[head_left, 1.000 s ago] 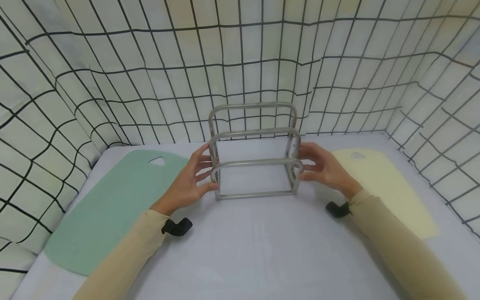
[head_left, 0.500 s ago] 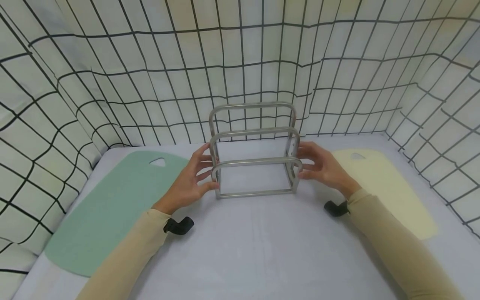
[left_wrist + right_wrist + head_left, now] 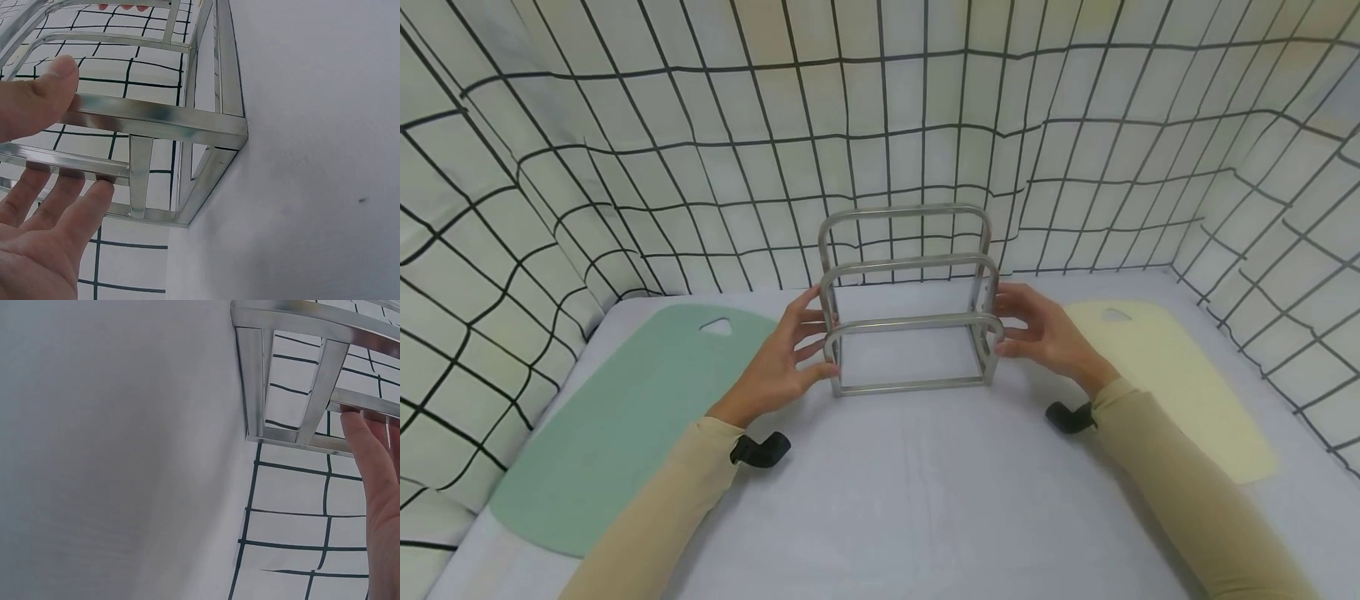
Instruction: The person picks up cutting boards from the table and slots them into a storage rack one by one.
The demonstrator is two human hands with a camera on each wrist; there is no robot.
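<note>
A silver metal rack with three upright hoops, rising in height toward the back, stands on the white table. My left hand holds its left side, thumb by the front hoop and fingers farther back. Up close in the left wrist view, the thumb lies along the front upright, while several fingertips touch a side bar of the rack. My right hand grips the opposite side. In the right wrist view its fingers press under a side bar; its thumb is out of that frame.
On the left lies a green cutting board, partly beneath my left forearm in view. A pale yellow cutting board lies at the right, partly covered by my right sleeve. White walls with a black grid enclose the back and sides.
</note>
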